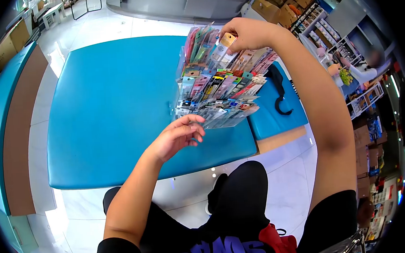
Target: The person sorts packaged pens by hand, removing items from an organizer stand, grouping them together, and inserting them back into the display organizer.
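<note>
Probably because its top end is easiest to reach, a packet at the clear rack's far end on the blue desk is in the right hand's pinching grip, while the half-curled left hand hangs empty nearby.

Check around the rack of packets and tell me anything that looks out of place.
One thing: a black, curved, strap-like item lies loose on the smaller blue cushion, beside the clear rack. It may be stray, since the packets sit in the rack's tiers. I see no spill or damage, though small details are unclear.
</note>
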